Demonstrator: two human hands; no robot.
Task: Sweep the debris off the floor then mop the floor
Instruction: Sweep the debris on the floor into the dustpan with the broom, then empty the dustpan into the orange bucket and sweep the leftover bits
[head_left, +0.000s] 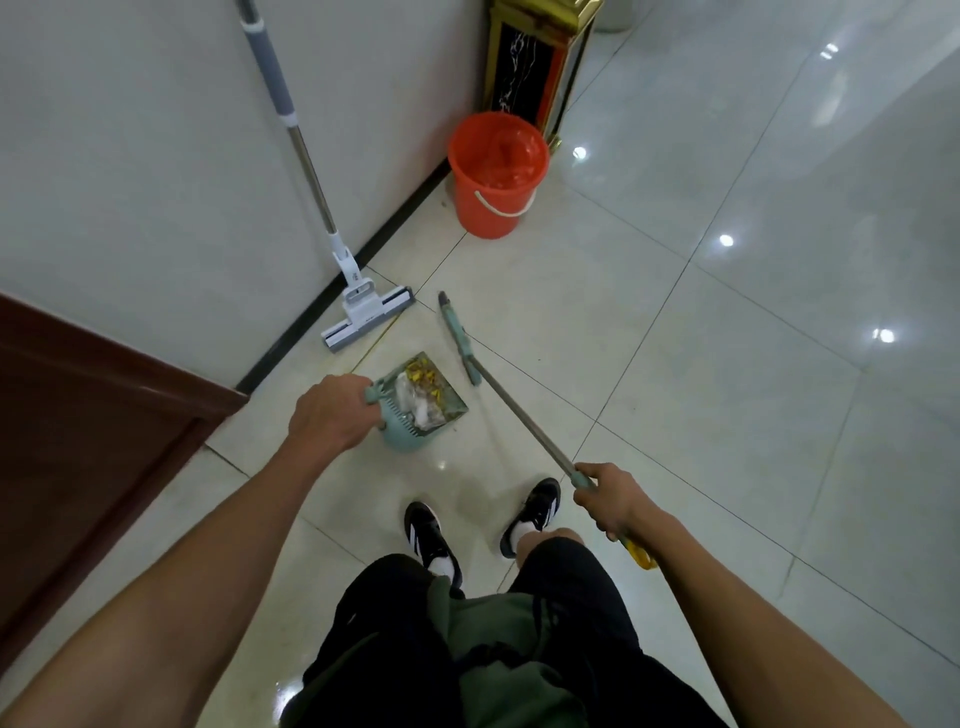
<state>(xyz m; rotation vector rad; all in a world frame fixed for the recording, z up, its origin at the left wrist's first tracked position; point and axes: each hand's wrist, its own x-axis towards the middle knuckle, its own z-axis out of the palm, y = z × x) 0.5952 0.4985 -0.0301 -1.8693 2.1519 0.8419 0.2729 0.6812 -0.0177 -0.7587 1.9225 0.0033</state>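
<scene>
Pale tiled floor (675, 322), wall along upper left of frame. Left hand (332, 415) wraps the dustpan (423, 402) handle; pan is loaded with debris, mouth facing up-frame. Right hand (610, 499) grips the broom (498, 395) pole, long axis running up-left, head just right of the pan. Bucket (496, 174) lies straight up-frame from the pan, left hand nearer. Mop (311, 171) leans on the wall, untouched; likely dump next
</scene>
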